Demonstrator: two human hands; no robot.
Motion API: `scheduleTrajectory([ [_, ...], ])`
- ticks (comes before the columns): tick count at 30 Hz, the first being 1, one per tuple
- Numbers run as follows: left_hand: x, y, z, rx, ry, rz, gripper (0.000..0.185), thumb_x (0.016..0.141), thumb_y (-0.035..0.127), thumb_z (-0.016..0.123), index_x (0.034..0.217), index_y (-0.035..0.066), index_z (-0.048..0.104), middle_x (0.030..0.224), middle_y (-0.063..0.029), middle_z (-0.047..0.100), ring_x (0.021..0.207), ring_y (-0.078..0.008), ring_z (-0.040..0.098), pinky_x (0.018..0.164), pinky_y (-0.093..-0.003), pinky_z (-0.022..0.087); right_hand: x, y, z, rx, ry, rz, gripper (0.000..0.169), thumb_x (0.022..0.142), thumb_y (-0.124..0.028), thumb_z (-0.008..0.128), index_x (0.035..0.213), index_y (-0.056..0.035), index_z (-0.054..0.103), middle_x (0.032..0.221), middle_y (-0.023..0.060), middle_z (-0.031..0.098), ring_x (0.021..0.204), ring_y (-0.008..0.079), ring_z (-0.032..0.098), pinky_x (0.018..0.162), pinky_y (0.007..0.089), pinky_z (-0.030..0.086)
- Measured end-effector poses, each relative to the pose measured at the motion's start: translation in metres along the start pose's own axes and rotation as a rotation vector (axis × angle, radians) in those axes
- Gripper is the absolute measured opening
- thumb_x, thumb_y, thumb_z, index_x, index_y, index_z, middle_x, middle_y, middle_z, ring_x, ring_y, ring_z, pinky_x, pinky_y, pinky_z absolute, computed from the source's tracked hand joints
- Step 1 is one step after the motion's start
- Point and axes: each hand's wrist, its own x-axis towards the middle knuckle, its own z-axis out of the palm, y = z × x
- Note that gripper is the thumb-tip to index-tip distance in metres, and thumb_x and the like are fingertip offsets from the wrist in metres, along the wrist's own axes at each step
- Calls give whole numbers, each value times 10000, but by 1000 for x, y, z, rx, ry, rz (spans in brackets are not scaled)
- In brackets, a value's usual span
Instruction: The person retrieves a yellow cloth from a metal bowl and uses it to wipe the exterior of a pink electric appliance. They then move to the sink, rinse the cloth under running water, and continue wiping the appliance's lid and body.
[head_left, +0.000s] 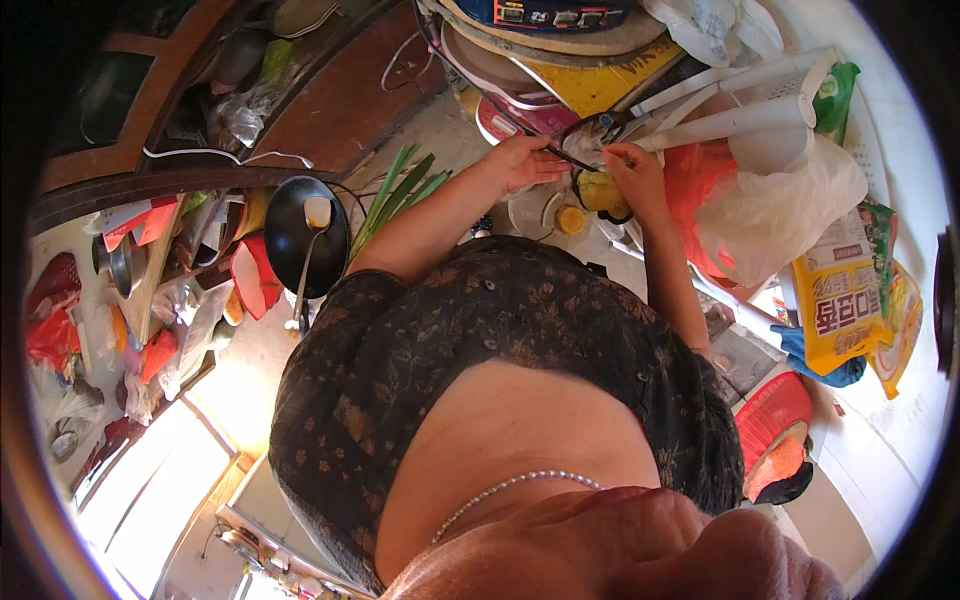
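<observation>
A black cord (577, 159) runs down from the upper left between my two hands. My left hand (525, 166) has it between the thumb and the outstretched fingers. At the cord's lower end, the bent fingers of my right hand (636, 180) close on it; the palm side is partly hidden. Just below the right hand is a yellow-green container (600, 192) with dark parts. Beside that, lower down, stands a clear plastic jug with a yellow cap (570, 220). A black object with a blue round spot (606, 120) lies just beyond the fingers.
A white rack (735, 112) with a translucent plastic bag (787, 202) flanks my right arm. To the left are green leafy stalks (397, 195) and a black wok (289, 232) with a ladle (307, 262). A wooden cabinet (330, 97) stands behind. A red basket (776, 412) sits at lower right.
</observation>
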Motion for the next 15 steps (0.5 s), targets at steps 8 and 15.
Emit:
scheduleTrajectory([
  [8, 28, 13, -66, 75, 162, -29, 351, 887, 241, 496, 1184, 62, 444, 1147, -176, 510, 1028, -338, 526, 818, -423, 454, 31, -131, -10, 502, 379, -394, 190, 782, -132, 637, 941, -31, 609, 863, 5, 581, 767, 104, 528, 694, 221, 420],
  [15, 24, 14, -73, 109, 157, -10, 288, 865, 219, 515, 1098, 53, 484, 1099, -148, 538, 934, -323, 562, 725, -401, 474, 101, -38, 69, -681, 81, -713, 264, 695, -154, 658, 936, -62, 601, 940, 125, 511, 869, 283, 536, 745, 342, 455],
])
